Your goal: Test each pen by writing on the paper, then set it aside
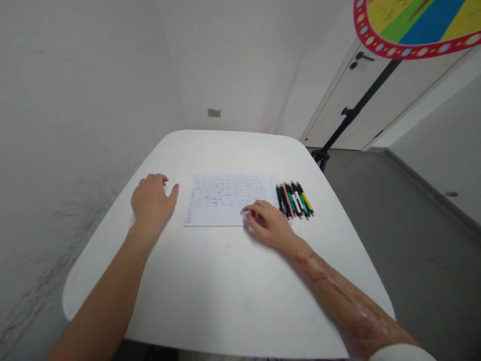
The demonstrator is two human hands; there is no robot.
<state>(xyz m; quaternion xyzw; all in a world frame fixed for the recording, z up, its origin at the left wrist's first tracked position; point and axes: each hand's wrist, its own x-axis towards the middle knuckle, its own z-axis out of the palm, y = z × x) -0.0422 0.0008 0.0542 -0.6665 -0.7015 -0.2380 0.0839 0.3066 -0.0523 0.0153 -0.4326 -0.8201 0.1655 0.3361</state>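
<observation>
"What does the head view show of the hands?"

"The left hand [152, 200] rests beside the paper, fingers loosely bent, grasping nothing. The right hand [266, 223] is curled over the paper's lower right corner; I cannot tell whether anything is pinched there."

"And the paper [216, 215]?"

"In the middle of the tabletop [225, 281], lines of writing across its upper part. It lies between the hands, probably so that both can reach it."

"Why are the ballpoint pens [295, 200] there?"

"They lie side by side just right of the paper, perhaps to keep them near the right hand and off the writing."

"Anything in the way?"

"The right hand hides that paper corner. Beyond the tabletop, a prize wheel [421, 30] on a black stand [351, 115] partly blocks the door [402, 95], well apart from the hands."
</observation>
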